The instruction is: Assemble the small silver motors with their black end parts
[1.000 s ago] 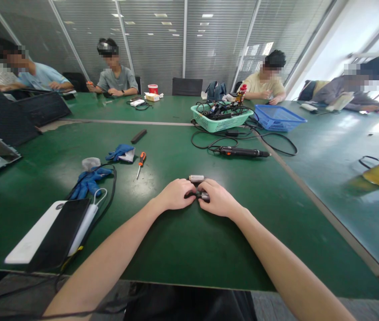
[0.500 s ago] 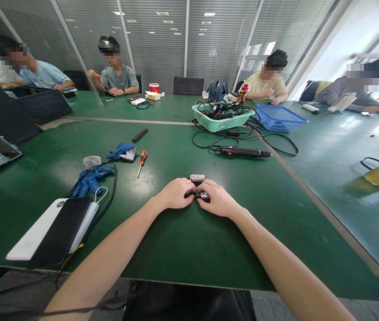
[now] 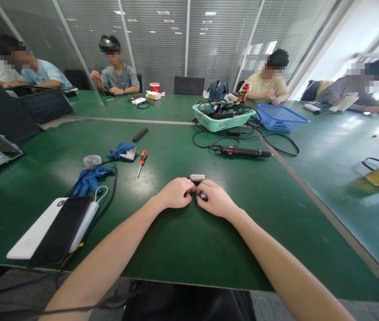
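My left hand (image 3: 175,193) and my right hand (image 3: 216,199) rest close together on the green table (image 3: 183,240), fingers curled. Between their fingertips they pinch a small dark part (image 3: 202,195), mostly hidden by the fingers. A small silver and white piece (image 3: 197,177) lies on the table just beyond my hands, apart from them.
An orange-handled screwdriver (image 3: 141,162), blue gloves (image 3: 91,178) and a phone on a white power bank (image 3: 54,228) lie to the left. A black electric screwdriver (image 3: 243,152) with its cable, a green basket (image 3: 221,118) and a blue basket (image 3: 280,117) stand farther back. Several people sit around the table.
My hands have closed in slightly, so less of the dark part shows between them. The view has shifted a little.
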Available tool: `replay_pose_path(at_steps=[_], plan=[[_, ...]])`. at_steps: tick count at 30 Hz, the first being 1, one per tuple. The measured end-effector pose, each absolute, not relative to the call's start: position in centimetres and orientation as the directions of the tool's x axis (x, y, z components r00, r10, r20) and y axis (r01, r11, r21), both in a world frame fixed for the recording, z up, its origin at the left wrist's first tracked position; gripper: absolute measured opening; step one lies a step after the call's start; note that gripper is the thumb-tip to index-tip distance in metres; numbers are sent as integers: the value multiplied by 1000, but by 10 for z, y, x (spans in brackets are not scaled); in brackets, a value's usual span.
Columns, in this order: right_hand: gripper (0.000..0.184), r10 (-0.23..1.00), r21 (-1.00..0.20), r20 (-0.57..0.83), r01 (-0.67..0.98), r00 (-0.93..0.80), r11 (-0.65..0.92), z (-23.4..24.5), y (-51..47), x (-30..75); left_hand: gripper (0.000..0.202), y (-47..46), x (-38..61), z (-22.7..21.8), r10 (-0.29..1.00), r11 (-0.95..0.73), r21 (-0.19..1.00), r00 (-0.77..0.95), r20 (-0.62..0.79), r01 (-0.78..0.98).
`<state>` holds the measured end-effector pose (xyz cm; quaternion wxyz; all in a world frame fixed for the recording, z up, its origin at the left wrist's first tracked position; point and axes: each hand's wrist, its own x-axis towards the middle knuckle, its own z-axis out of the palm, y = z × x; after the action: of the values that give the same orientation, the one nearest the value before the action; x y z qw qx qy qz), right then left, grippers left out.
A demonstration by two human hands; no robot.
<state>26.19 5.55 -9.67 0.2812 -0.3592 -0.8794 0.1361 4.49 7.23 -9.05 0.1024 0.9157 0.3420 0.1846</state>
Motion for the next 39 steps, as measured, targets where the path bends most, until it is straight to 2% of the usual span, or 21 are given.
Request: replay_pose_path(at_steps=[15, 23, 34, 39], plan=[[12, 702, -451, 381, 543, -601, 709, -94, 54, 253, 17, 73, 43, -91, 703, -708, 327, 664, 254, 625], [10, 691, -446, 371, 534, -621, 719, -93, 54, 251, 27, 80, 42, -97, 755, -652, 387, 601, 261, 652], [10, 685, -458, 361, 520, -633, 721, -98, 58, 267, 26, 81, 42, -101, 748, -663, 350, 605, 273, 661], [9, 723, -429, 376, 584, -579, 690, -102, 72, 295, 28, 81, 41, -102, 752, -659, 345, 598, 278, 668]])
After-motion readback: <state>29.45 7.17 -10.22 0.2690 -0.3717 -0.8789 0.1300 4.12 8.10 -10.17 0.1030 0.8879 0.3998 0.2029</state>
